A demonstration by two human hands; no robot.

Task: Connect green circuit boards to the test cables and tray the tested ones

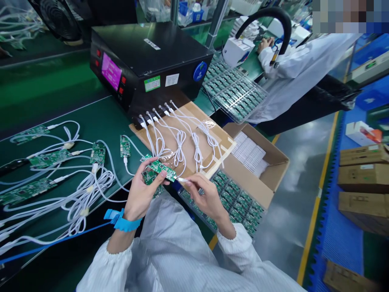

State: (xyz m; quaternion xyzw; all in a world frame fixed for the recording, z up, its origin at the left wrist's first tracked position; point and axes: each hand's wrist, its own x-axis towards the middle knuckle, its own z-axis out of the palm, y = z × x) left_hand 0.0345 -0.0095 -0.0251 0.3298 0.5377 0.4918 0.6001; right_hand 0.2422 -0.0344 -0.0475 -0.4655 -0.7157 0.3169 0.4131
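Observation:
My left hand (142, 188), with a blue wrist strap (123, 220) on its wrist, grips a green circuit board (163, 169) between thumb and fingers. More green board shows behind and beneath that one, partly hidden by the hand. My right hand (208, 197) pinches a white cable plug (182, 180) at the board's right end. Whether the plug is fully seated I cannot tell. Bundled white cables (180, 142) run from the black tester box (152, 52) over a cardboard sheet (190, 117) just beyond my hands.
Several wired boards (50, 158) and tangled white cables (88, 190) cover the bench at left. A tray of boards (237, 198) lies at my right, by an open carton (258, 158) of white items. Another board tray (237, 93) stands near a co-worker's sleeve (291, 61).

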